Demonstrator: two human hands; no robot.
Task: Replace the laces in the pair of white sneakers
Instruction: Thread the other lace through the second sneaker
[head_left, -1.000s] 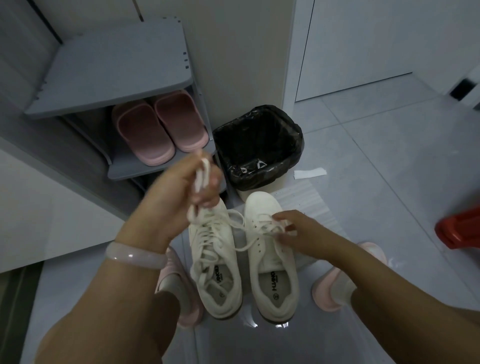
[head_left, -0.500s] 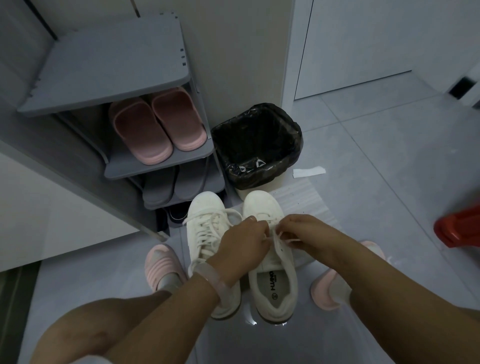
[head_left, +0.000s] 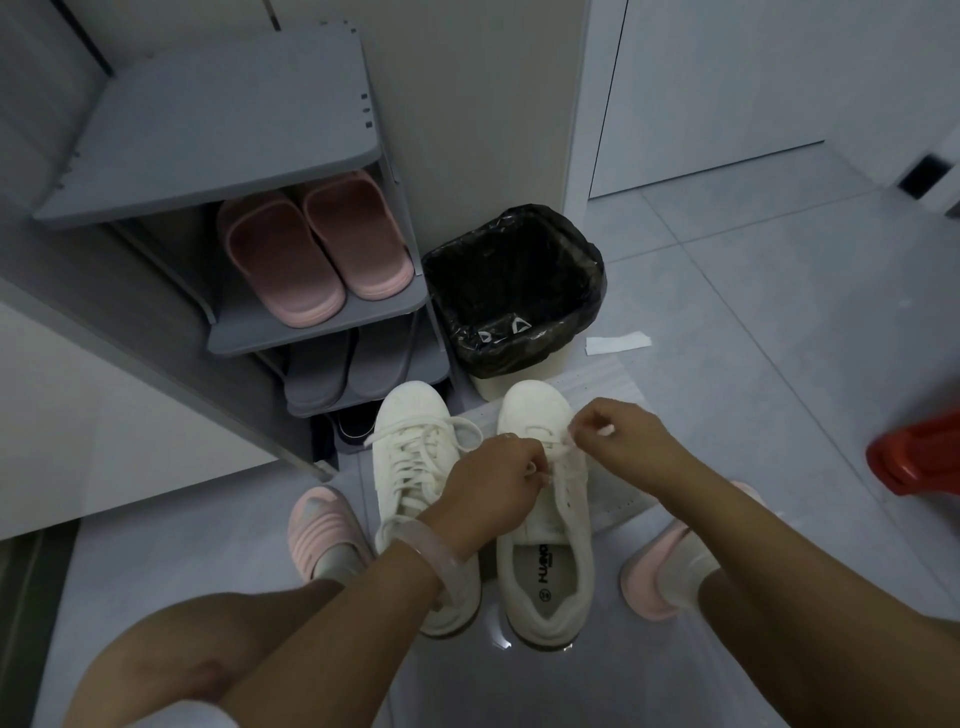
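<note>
Two white sneakers stand side by side on the floor, toes pointing away from me. The left sneaker (head_left: 415, 467) is fully laced, with loose lace ends spread over its top. The right sneaker (head_left: 550, 530) shows mostly bare eyelets. A white lace (head_left: 563, 448) runs across its upper eyelets. My left hand (head_left: 493, 483), with a pale bangle on the wrist, pinches one part of that lace over the right sneaker's tongue. My right hand (head_left: 618, 441) pinches the other end just above the toe side.
A grey shoe rack (head_left: 228, 140) with pink slippers (head_left: 311, 254) stands at the left. A bin lined with a black bag (head_left: 519, 291) sits right behind the sneakers. A paper scrap (head_left: 618, 343) lies on the floor. A red object (head_left: 919, 457) is at the right edge. My feet in pink slippers flank the sneakers.
My left hand came down from chest height, where it held a bunched lace, to the right sneaker. Both hands now pinch the lace there, and my right hand has shifted slightly toward the toe.
</note>
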